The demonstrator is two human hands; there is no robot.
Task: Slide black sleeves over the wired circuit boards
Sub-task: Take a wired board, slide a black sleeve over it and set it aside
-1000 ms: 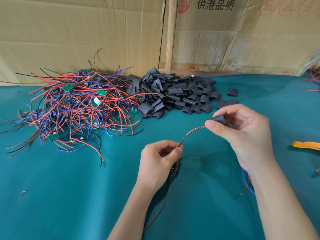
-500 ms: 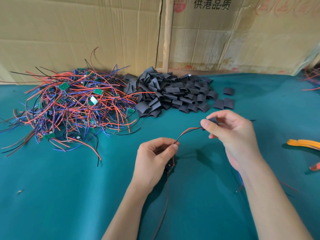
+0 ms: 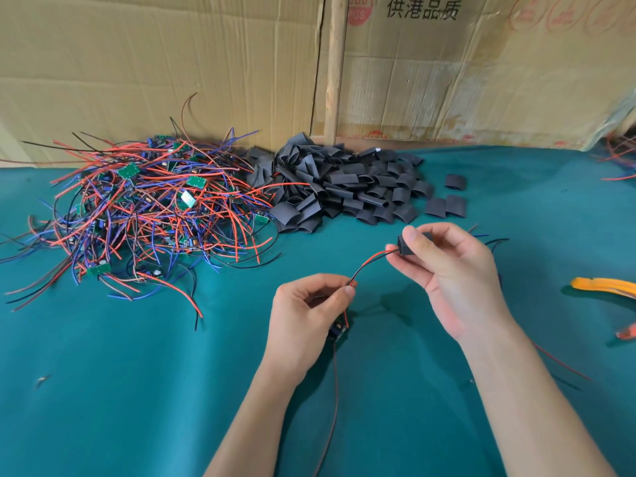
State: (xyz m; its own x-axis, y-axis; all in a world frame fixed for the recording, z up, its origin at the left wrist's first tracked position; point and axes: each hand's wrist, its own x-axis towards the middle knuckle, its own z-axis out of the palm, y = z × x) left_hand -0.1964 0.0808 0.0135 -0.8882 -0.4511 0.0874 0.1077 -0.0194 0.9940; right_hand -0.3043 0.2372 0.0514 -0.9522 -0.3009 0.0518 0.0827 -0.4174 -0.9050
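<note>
1. Now my right hand point(image 3: 457, 270) pinches a black sleeve point(image 3: 411, 243) between thumb and fingers, raised above the table point(image 3: 137, 390) right of centre.
2. A red-and-black wire pair point(image 3: 370, 261) runs out of the sleeve's left end, curving down and left to my left hand point(image 3: 306, 315).
3. My left hand's grip is clamped on that wire, thumb against forefinger, near the middle of the table.
4. Just under my left hand hangs a small circuit board point(image 3: 339, 330), bare of any sleeve, and a thin wire trails from it toward the near edge.
5. Far left lies a tangled heap of wired boards point(image 3: 144, 215), with red, blue and black leads.
6. Beside it, to the right, sits a pile of sleeves point(image 3: 347, 187), touching the heap; a few loose ones lie just right of the pile.
7. Cardboard point(image 3: 172, 63) stands along the far side.
8. An orange tool point(image 3: 605, 285) lies at the right edge.
</note>
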